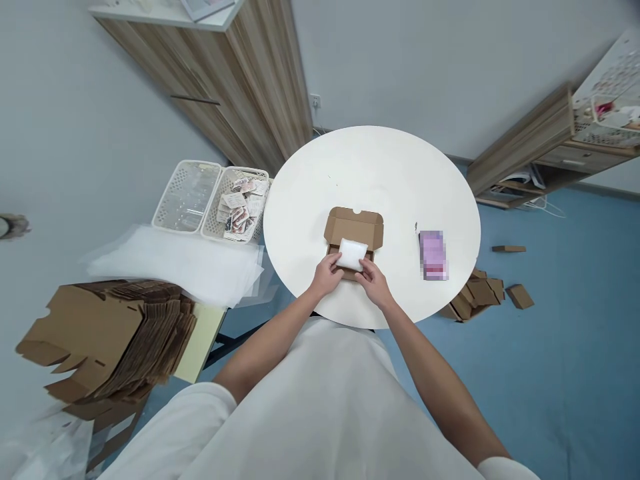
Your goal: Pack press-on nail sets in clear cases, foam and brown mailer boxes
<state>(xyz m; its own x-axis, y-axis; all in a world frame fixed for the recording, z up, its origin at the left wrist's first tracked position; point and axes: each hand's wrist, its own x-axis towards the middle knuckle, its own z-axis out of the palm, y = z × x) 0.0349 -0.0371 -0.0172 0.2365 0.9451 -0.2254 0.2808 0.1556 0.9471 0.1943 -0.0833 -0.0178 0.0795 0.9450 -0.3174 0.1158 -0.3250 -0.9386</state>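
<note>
Both hands hold a small white wrapped packet (pixel 353 254) by its two sides, just over a brown cardboard box (pixel 354 227). The box stands with its lid raised at the back, on a round white table (pixel 370 167). My left hand (pixel 327 275) has its thumb and fingers closed on the packet's left edge. My right hand (pixel 374 283) pinches the packet at its lower right corner. What lies inside the wrapping is hidden, and the packet covers much of the box's inside.
A pixelated purple item (pixel 433 255) lies on the table's right. Left are two white baskets (pixel 213 230), white translucent sheets (pixel 175 263) and stacked flat cardboard (pixel 110 333). Small brown boxes (pixel 483 292) rest on the floor at right. A wood-grain cabinet (pixel 235 87) stands behind.
</note>
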